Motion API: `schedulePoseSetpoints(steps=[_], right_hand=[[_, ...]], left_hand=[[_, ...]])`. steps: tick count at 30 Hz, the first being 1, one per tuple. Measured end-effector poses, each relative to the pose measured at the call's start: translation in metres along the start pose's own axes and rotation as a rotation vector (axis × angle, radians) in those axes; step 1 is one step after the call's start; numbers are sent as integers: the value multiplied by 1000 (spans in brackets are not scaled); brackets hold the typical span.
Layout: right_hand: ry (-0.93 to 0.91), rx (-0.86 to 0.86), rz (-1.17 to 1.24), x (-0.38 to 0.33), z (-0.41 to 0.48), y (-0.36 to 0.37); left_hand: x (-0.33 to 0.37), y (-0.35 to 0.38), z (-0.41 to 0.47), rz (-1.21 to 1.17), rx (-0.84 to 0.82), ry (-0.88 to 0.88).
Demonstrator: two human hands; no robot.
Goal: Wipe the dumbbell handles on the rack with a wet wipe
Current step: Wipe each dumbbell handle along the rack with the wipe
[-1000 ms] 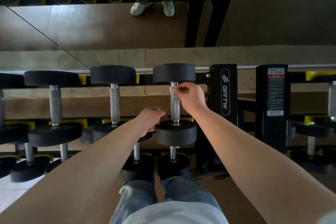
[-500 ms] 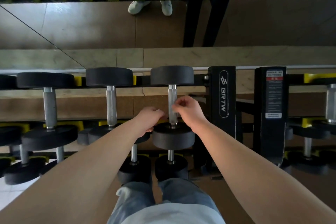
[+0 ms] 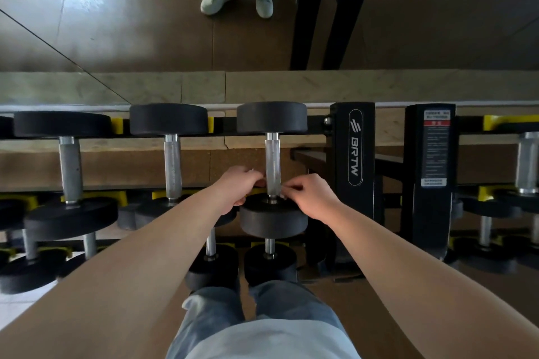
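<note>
A black dumbbell with a silver handle [image 3: 273, 163] lies front to back on the top tier of the rack [image 3: 353, 148]. My left hand [image 3: 237, 185] is curled against the near end of that handle from the left. My right hand [image 3: 310, 197] pinches a bit of white wet wipe [image 3: 287, 188] against the handle's near end from the right, just above the near weight head [image 3: 273, 220]. Most of the wipe is hidden by my fingers. Two more dumbbells with silver handles [image 3: 172, 166] [image 3: 70, 169] lie to the left on the same tier.
Lower tiers hold more black dumbbells [image 3: 269, 264]. A black upright marked BRTW [image 3: 354, 148] and a second upright with a warning label [image 3: 434, 148] stand right of my hands. A mirror behind the rack reflects white shoes [image 3: 237, 3]. My jeans [image 3: 256, 315] fill the bottom.
My right hand slid down the handle from its far end to its near end, with the wipe. My left hand stayed by the near end.
</note>
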State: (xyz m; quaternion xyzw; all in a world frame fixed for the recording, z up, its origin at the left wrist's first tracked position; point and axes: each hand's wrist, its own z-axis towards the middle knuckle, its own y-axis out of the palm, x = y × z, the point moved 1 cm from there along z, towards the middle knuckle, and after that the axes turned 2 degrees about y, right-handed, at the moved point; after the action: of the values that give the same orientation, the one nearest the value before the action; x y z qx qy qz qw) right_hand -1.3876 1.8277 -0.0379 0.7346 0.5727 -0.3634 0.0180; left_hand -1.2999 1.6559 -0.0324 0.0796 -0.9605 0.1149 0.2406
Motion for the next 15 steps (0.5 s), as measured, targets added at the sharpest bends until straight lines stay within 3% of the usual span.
schedulePoseSetpoints(steps=[7, 9, 11, 15], right_hand=[[125, 162, 481, -45, 33, -8], [108, 177, 521, -56, 41, -16], [81, 95, 378, -53, 42, -19], [6, -283, -203, -28, 35, -13]], left_hand=[[6, 0, -8, -6, 4, -17], [6, -1, -10, -14, 4, -20], [6, -1, -12, -6, 5, -17], [5, 1, -13, 7, 2, 12]])
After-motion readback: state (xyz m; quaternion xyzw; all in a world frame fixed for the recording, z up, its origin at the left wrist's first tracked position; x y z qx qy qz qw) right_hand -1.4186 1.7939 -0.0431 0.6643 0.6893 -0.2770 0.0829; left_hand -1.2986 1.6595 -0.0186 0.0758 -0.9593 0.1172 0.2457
